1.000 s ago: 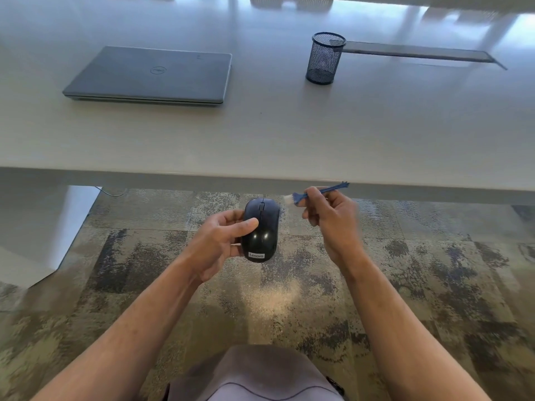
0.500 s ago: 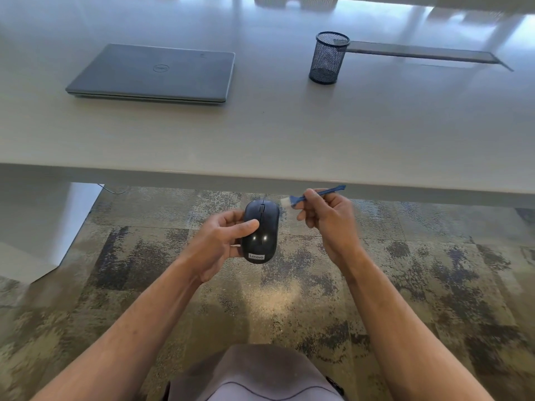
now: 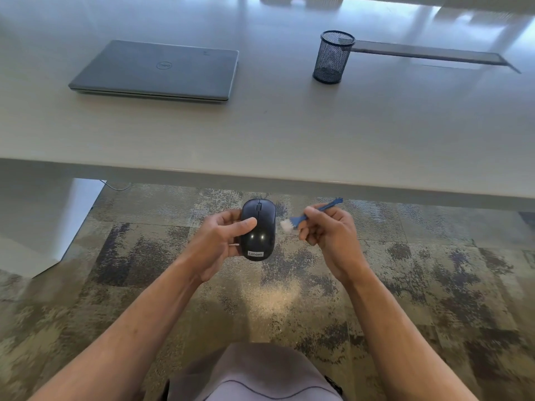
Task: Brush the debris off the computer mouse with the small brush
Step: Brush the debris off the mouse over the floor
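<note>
Nearest, the person's lap sits low in view, and both forearms reach forward over the carpet (image 3: 144, 256), short of the bench (image 3: 289, 134) edge. Holding the work out here probably lets any loosened debris drop to the floor rather than onto the bench.

The left hand (image 3: 220, 241) grips the mouse (image 3: 258, 230) from its left side, thumb laid across the top shell and fingers curled behind, so the upper surface faces up and stays steady for brushing. The mouse points away from the person, its label end nearest.

Just right of the mouse, the right hand (image 3: 330, 230) pinches the blue brush (image 3: 307, 217) by its handle, fingers curled round it. The white bristles aim left toward the mouse, close to its right flank but apart from it; the handle's tail sticks up and away beyond the knuckles. This looks like a pose between strokes. No debris is discernible on the shell.

Farther off, beyond the left hand, a closed laptop (image 3: 156, 70) lies on the bench; beyond the right hand stands a mesh cup (image 3: 333, 57).
</note>
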Demonstrator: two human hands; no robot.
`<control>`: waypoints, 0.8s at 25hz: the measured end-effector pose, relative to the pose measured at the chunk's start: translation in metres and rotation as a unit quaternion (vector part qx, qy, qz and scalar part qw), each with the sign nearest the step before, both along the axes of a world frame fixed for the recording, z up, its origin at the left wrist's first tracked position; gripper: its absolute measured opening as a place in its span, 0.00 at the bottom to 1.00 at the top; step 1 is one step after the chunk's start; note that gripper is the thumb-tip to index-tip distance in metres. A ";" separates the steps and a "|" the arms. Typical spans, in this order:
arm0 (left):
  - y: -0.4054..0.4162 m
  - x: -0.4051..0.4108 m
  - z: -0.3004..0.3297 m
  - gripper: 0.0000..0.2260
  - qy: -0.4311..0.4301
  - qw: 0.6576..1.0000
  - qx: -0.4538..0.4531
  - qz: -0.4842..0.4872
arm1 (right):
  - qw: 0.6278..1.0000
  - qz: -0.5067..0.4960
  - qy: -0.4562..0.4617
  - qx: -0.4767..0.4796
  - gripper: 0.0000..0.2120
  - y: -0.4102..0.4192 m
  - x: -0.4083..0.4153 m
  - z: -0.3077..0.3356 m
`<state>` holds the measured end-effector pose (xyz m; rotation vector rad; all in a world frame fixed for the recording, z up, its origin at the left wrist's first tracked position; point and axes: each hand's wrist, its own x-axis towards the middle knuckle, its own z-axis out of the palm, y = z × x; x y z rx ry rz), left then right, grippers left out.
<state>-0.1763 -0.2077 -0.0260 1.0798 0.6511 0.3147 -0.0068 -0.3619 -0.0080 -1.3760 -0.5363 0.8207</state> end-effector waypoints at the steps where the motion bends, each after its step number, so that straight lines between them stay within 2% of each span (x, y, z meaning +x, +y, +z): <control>1: 0.000 0.001 0.000 0.18 0.001 1.000 -0.001 0.001 | 1.000 -0.026 -0.007 -0.001 0.12 0.002 0.003 0.001; 4: 0.000 0.004 0.002 0.19 -0.002 1.000 0.003 0.003 | 0.998 -0.040 -0.045 -0.012 0.11 0.008 -0.003 0.001; 10: 0.007 0.005 0.003 0.21 -0.011 1.000 0.001 0.020 | 0.995 0.072 -0.060 -0.017 0.12 -0.010 -0.006 -0.004; 12: 0.005 0.007 0.004 0.24 -0.011 1.000 0.002 0.013 | 0.997 0.032 -0.069 -0.016 0.12 -0.008 0.002 0.001; 14: 0.003 0.009 0.004 0.22 -0.011 1.000 0.008 0.006 | 0.996 -0.023 -0.083 -0.009 0.09 -0.001 0.007 0.004; 16: 0.002 0.011 0.004 0.19 -0.011 1.000 0.007 0.007 | 0.994 -0.034 -0.099 -0.010 0.06 0.004 0.003 0.003; 20: 0.006 0.010 0.005 0.19 -0.011 1.000 0.004 0.024 | 0.991 0.047 -0.126 -0.029 0.07 -0.007 -0.008 -0.008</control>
